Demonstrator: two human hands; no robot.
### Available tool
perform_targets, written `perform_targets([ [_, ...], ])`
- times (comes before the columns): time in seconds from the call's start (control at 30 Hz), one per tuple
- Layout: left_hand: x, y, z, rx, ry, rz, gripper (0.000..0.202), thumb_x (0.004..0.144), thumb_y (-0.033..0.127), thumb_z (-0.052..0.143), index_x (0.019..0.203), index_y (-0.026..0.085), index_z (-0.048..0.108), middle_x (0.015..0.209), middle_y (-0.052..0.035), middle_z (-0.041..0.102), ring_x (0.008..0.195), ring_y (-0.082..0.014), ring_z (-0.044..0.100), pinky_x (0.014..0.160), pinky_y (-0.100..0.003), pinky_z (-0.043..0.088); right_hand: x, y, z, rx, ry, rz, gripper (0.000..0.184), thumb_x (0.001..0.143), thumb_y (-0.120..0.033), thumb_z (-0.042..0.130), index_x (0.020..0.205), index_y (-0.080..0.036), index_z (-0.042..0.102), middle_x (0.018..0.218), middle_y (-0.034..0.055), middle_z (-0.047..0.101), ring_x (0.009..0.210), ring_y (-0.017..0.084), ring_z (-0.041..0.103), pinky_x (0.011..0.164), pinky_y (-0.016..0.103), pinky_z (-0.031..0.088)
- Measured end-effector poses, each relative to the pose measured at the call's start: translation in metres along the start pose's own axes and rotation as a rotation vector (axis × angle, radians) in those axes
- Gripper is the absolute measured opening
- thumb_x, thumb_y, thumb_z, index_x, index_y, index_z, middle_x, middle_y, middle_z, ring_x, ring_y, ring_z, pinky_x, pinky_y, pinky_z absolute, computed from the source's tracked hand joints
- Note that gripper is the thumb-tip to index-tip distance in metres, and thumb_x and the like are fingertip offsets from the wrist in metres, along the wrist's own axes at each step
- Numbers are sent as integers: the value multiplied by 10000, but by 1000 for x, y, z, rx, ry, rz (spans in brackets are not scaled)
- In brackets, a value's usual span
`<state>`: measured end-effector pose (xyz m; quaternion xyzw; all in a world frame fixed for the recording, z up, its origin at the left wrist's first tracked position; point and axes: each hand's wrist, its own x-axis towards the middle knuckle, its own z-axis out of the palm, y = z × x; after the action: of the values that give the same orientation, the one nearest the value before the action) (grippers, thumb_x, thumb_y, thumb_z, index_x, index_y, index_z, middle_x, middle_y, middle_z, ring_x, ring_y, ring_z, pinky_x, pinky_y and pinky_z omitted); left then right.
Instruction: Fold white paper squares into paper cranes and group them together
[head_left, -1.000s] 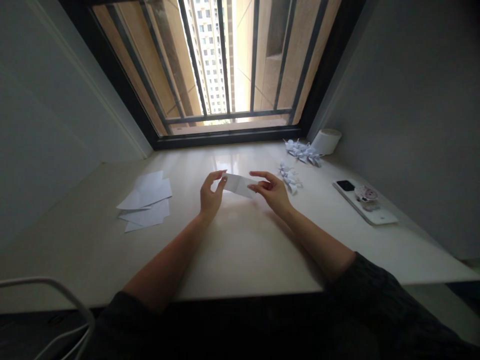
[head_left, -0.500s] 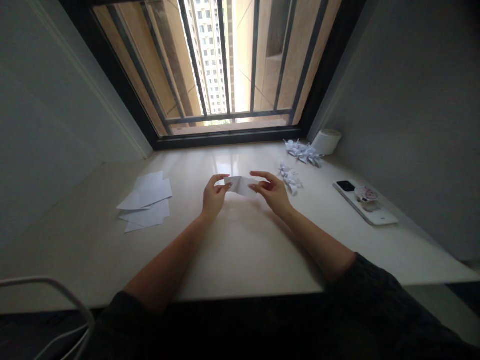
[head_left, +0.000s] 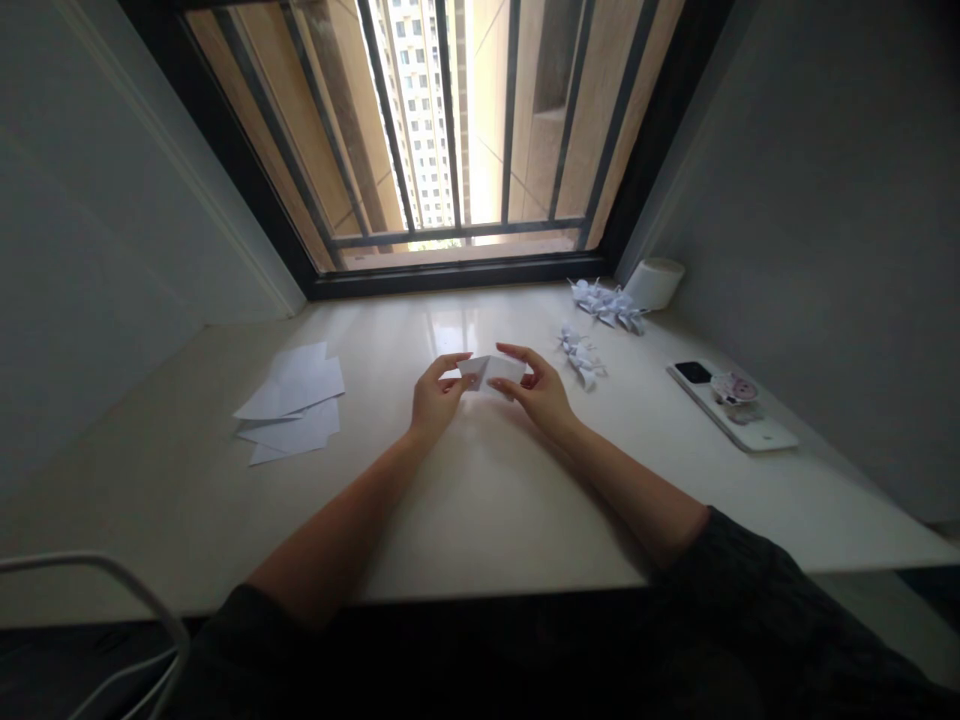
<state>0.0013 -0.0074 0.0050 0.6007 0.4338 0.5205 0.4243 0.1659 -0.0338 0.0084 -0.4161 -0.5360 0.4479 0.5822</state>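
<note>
A small folded piece of white paper (head_left: 491, 371) is held just above the pale desk (head_left: 480, 500) in the middle of the view. My left hand (head_left: 435, 397) pinches its left end with thumb and fingertips. My right hand (head_left: 534, 392) pinches its right end, fingers curled over the top edge. The two hands are close together, almost touching, and the paper bends into a crease between them.
Loose white sheets (head_left: 294, 405) lie to the left. Folded paper figures sit at the right (head_left: 579, 357) and by the window (head_left: 606, 303), beside a white roll (head_left: 654, 282). A white phone (head_left: 729, 402) lies far right. A barred window (head_left: 457, 130) is ahead; a chair rail (head_left: 97, 585) sits lower left.
My hands have drawn together, the left moving right and the right moving left. The paper between them has gone from a longer flat strip to a shorter, folded shape.
</note>
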Motion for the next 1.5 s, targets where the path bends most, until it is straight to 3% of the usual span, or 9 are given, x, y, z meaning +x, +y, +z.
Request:
perform_targets([
  [0.1, -2, 2, 0, 20, -42, -8, 345, 756, 394, 648, 1051, 215, 655, 1021, -69, 667, 812, -162, 650, 731, -276, 523, -1, 0, 0, -72, 10, -84, 654, 629, -415, 759, 1213, -237, 525, 1022, 59, 626, 672, 137, 597, 575, 269, 532],
  [0.27, -7, 8, 3, 77, -115, -17, 351, 724, 409, 684, 1040, 258, 670, 1046, -54, 681, 928, -202, 640, 786, -318, 513, -3, -3, 0, -264, 25, -293, 536, 736, -416, 673, 1224, -257, 520, 1269, 94, 521, 975, 215, 578, 696, 307, 551],
  [0.53, -7, 3, 3, 151, -35, 55, 202, 686, 390, 718, 848, 268, 725, 892, -20, 721, 931, -231, 639, 890, -406, 477, -7, -8, -1, -448, -41, -382, 531, 777, -377, 634, 1276, -286, 479, 1277, 83, 529, 1000, 232, 571, 640, 302, 534],
  [0.93, -5, -7, 5, 56, -112, 60, 265, 727, 399, 670, 890, 197, 724, 906, -65, 721, 858, -215, 665, 824, -359, 510, -10, -10, 1, -512, -82, -429, 498, 797, -325, 614, 1273, -289, 471, 1278, 86, 516, 1128, 254, 515, 657, 308, 539],
  [1.1, -3, -3, 5, -31, -74, 4, 268, 696, 391, 698, 853, 176, 729, 874, -68, 722, 811, -200, 661, 791, -339, 510, -11, -11, 1, -515, -93, -417, 443, 811, -330, 594, 1243, -294, 504, 1245, 84, 509, 1066, 229, 540, 631, 285, 555],
  [1.27, 0, -4, 4, -60, -12, -42, 295, 669, 411, 714, 826, 161, 732, 847, -63, 725, 782, -188, 655, 773, -320, 501, -7, -3, -3, -486, -35, -400, 408, 826, -337, 579, 1228, -312, 518, 1231, 58, 491, 755, 125, 576, 643, 295, 579],
  [1.5, 1, -7, 3, -68, -59, -74, 342, 650, 425, 729, 866, 160, 732, 884, -77, 729, 792, -199, 662, 779, -332, 503, -3, 3, -4, -470, -10, -373, 443, 793, -337, 627, 1222, -337, 517, 1223, 48, 488, 687, 114, 553, 590, 292, 582],
])
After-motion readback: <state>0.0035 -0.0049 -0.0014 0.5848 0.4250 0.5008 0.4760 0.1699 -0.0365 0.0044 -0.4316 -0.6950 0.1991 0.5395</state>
